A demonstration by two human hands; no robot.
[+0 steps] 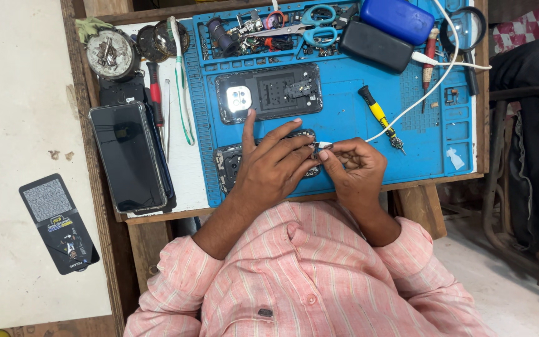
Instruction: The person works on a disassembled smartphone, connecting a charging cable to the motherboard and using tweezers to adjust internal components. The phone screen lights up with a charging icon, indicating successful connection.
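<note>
A phone repair workshop: a blue repair mat [344, 118] covers the wooden worktop [157, 215], with an opened phone back [269, 92] just beyond the fingers [294, 150], a yellow-handled screwdriver [377, 115] to their right, and scissors [301, 26] and loose parts farther beyond.

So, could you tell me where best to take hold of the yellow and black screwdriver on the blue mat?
Probably by the yellow handle, from above. The yellow and black screwdriver lies flat on the blue mat, black cap toward the far side, tip near the white cable. Pinching across the handle's middle keeps fingers off the cable; the right hand is nearest.
</note>
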